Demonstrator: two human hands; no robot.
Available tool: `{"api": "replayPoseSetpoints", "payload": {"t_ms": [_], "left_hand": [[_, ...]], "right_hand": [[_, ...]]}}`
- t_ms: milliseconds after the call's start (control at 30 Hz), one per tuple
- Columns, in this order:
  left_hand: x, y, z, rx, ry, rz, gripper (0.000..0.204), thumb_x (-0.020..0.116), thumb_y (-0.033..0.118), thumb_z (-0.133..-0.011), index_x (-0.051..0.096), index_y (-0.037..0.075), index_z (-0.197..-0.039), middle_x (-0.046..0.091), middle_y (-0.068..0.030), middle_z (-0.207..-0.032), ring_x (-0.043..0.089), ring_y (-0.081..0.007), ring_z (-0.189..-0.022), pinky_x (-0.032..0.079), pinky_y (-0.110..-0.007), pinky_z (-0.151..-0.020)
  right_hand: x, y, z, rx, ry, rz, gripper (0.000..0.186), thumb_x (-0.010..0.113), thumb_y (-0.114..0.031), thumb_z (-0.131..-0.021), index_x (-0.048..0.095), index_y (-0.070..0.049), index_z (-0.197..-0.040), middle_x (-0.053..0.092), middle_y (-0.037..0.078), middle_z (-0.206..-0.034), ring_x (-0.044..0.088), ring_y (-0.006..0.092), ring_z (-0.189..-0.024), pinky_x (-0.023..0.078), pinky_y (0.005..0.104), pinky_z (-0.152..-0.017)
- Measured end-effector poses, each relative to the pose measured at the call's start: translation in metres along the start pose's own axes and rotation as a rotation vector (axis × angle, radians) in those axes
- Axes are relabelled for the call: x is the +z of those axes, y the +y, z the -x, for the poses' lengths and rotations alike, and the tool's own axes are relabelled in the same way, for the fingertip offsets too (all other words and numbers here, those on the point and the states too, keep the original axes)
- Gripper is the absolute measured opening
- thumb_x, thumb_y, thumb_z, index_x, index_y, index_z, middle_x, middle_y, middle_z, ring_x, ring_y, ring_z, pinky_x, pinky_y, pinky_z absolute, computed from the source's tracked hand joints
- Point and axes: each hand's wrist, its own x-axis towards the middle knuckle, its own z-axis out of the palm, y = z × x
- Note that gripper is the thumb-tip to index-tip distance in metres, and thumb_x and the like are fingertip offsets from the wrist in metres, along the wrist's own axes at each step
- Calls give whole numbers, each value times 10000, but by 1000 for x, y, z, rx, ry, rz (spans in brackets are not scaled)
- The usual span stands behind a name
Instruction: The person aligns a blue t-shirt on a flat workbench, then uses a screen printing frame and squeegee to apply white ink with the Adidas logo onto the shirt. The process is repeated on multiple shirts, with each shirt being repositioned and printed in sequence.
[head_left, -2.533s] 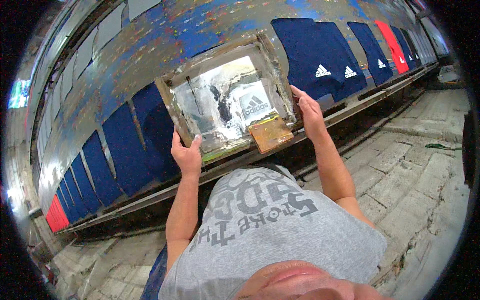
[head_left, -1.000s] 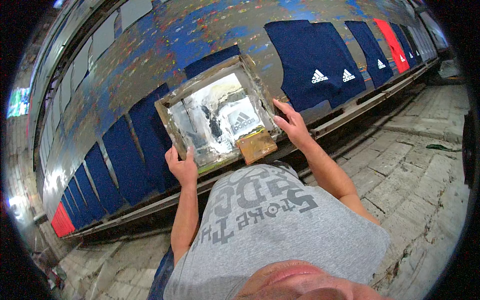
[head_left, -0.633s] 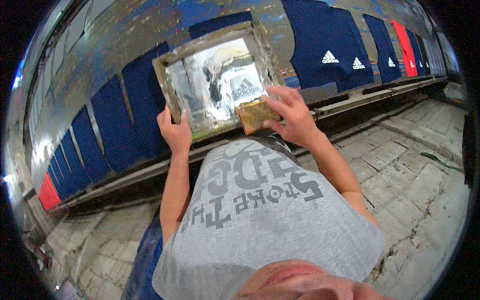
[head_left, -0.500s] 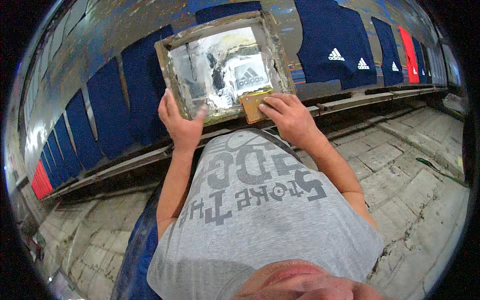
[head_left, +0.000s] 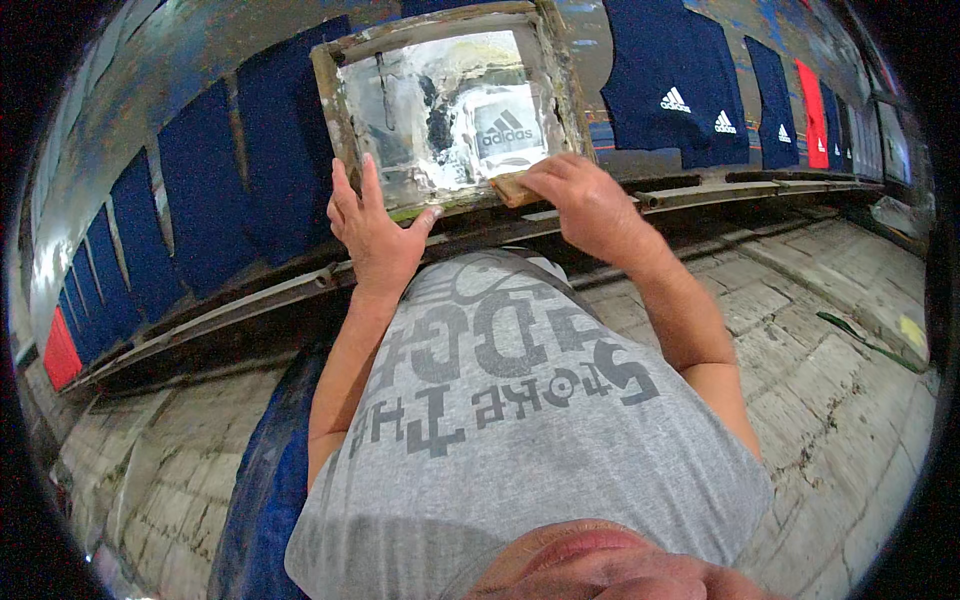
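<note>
A silkscreen frame [head_left: 430,32] with worn wooden rails lies on the long table over dark fabric. Its mesh is smeared with white, and a dark logo [head_left: 510,130] shows in a pale square on the right. My left hand [head_left: 378,238] rests at the frame's near left corner, fingers stretched upward and thumb apart on the near rail. In my right hand [head_left: 592,208] is a wooden squeegee [head_left: 514,190], tilted at the near right part of the mesh, just below the logo. The hand covers part of its handle.
Navy fabric panels [head_left: 200,150] lie in a row to the left, ending with a red piece [head_left: 62,350]. On the right, navy panels [head_left: 660,85] and a red panel [head_left: 812,110] bear white logos. A metal rail [head_left: 740,193] runs along the table's near edge, above a paved floor [head_left: 790,350].
The squeegee has tipped over, so its broad face now shows only as a narrow strip. My left hand's fingers have shifted onto the frame's corner. The view has shifted slightly.
</note>
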Motion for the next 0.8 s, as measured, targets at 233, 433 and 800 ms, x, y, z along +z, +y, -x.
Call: {"api": "replayPoseSetpoints", "payload": {"t_ms": [233, 433, 800], "left_hand": [[-4, 2, -1, 7, -2, 25, 1140, 1030, 328, -756, 430, 78, -1692, 259, -299, -1762, 366, -521, -1522, 340, -635, -1247], [-4, 0, -2, -2, -12, -3, 1175, 1031, 351, -752, 409, 88, -1713, 260, -280, -1786, 351, -520, -1560, 327, -613, -1282], [-2, -1, 1, -29, 27, 23, 1145, 1032, 317, -756, 424, 73, -1695, 253, -278, -1776, 355, -508, -1550, 353, -636, -1244]], "right_hand": [[42, -1, 1, -86, 221, 125, 501, 696, 1, -867, 738, -69, -1361, 708, 126, -1326, 684, 369, -1269, 570, 484, -1096], [38, 29, -51, -85, 276, 105, 533, 683, 80, -859, 758, -89, -1359, 757, 124, -1297, 710, 385, -1226, 589, 483, -1068], [-5, 19, -47, -39, -23, 37, 503, 642, 114, -866, 768, -54, -1323, 777, 176, -1247, 728, 413, -1186, 600, 489, -1028]]}}
